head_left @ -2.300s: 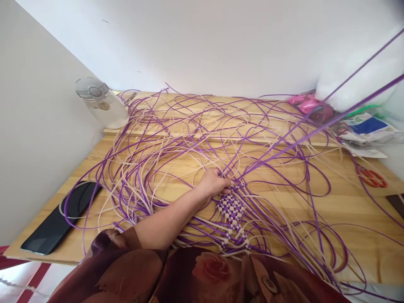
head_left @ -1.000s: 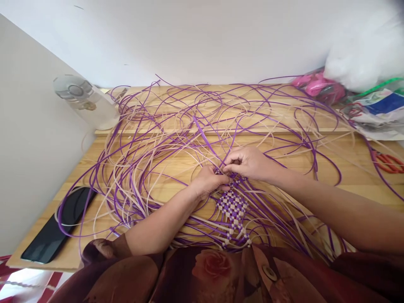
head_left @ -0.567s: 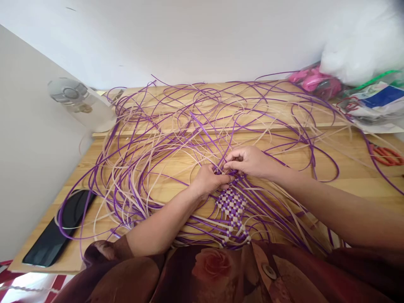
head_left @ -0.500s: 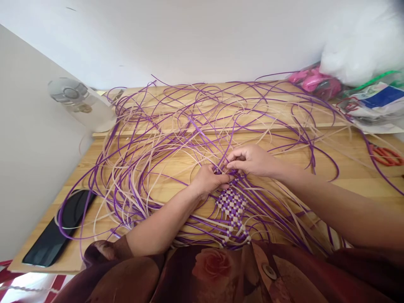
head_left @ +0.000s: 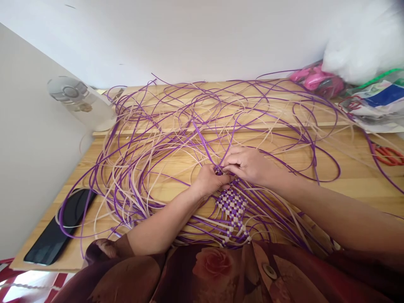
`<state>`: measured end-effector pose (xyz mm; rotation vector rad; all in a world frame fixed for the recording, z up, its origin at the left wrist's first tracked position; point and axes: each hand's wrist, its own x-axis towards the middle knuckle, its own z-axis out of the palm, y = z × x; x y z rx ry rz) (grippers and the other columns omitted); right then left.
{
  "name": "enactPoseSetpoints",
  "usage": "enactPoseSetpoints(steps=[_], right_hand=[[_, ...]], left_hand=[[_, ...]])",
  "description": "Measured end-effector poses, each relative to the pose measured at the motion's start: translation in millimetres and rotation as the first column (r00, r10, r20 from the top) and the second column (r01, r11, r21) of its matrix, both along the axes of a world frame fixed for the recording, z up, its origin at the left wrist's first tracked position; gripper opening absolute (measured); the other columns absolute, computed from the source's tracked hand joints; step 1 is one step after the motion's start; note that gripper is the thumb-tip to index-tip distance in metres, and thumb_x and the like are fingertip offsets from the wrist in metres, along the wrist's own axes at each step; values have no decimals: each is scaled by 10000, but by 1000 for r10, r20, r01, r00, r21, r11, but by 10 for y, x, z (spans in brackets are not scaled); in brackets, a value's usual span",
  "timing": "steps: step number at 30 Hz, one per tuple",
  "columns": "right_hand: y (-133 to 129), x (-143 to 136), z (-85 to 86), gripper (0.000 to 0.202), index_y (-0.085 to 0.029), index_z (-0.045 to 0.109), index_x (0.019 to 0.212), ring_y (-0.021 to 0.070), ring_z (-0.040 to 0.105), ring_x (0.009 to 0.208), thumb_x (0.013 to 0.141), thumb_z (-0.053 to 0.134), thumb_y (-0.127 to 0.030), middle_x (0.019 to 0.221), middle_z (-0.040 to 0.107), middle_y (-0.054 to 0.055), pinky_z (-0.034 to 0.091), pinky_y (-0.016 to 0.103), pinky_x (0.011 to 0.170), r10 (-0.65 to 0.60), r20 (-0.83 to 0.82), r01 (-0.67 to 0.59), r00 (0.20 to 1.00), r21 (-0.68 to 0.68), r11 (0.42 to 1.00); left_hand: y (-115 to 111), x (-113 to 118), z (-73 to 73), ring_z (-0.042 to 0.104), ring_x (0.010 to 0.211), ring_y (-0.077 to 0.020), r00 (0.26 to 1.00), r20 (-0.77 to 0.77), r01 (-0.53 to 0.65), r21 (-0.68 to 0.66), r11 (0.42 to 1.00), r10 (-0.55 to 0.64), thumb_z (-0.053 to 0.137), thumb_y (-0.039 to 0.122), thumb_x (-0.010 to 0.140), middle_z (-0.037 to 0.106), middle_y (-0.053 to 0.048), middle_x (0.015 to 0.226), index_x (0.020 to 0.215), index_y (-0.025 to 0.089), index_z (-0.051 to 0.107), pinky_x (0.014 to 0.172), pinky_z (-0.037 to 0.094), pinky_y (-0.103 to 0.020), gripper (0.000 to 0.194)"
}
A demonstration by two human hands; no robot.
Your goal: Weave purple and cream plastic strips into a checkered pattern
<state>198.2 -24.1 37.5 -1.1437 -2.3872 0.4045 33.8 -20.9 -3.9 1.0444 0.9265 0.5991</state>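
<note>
A checkered purple and cream woven piece (head_left: pixel 232 204) lies on the table close to my body, with many long strands fanning out from it. My left hand (head_left: pixel 210 180) is closed on the upper end of this weave, thumb lying across it. Right beside it, my right hand (head_left: pixel 244 164) pinches a purple strand (head_left: pixel 227 147) just above the weave. The fingers partly hide the spot where the strands cross. Loose purple and cream strands (head_left: pixel 132 168) sprawl in loops over the left and back of the table.
On the wooden table (head_left: pixel 341 185) a black phone (head_left: pixel 59 229) lies at the left under some strands. A pale translucent container (head_left: pixel 82 103) stands at the back left. Orange-handled scissors (head_left: pixel 388 155), a pink bagged item (head_left: pixel 315 80) and plastic bags (head_left: pixel 378 101) are at the right.
My right hand has turned and shifted slightly down, with its fingers closer together on the strand. My left hand holds the same place on the weave.
</note>
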Motion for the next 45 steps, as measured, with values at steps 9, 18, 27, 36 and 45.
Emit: enactPoseSetpoints(steps=[9,18,27,36,45], right_hand=[[110,-89,-82,227,-146,720,768,137,508,678,888,527,-135,743,580,39,323,252,627,-41,87,36,995,61,997],[238,-140,-78,203,-144,711,767,129,508,665,873,538,-138,734,578,33,317,248,626,38,45,-42,998,75,996],[68,-181,23,208,-161,701,935,138,591,744,950,510,-240,857,693,36,395,248,686,-198,-204,203,959,2,979],[-537,-27,-3,224,-181,705,1001,214,532,899,973,486,-219,917,651,93,433,345,800,-57,232,3,971,228,974],[-614,-296,-33,175,-109,658,946,249,521,893,938,484,-128,899,615,116,457,373,828,25,437,-163,899,281,946]], left_hand=[[27,-37,23,586,649,-94,995,97,-8,-105,994,19,883,201,469,622,13,718,726,143,671,600,554,-223,338],[72,-42,31,598,704,-113,989,130,-38,-210,977,66,884,170,474,627,-5,764,746,140,671,555,579,-224,346],[89,2,102,639,700,-141,994,52,-76,-265,961,93,822,134,563,678,-41,818,732,137,664,501,579,-209,231],[125,26,46,611,524,-128,995,56,-60,-289,955,80,806,160,574,672,-60,677,645,115,637,436,514,-209,190],[114,11,10,512,461,-100,994,-12,-109,-218,970,109,782,167,568,580,11,515,552,161,577,444,393,-215,206]])
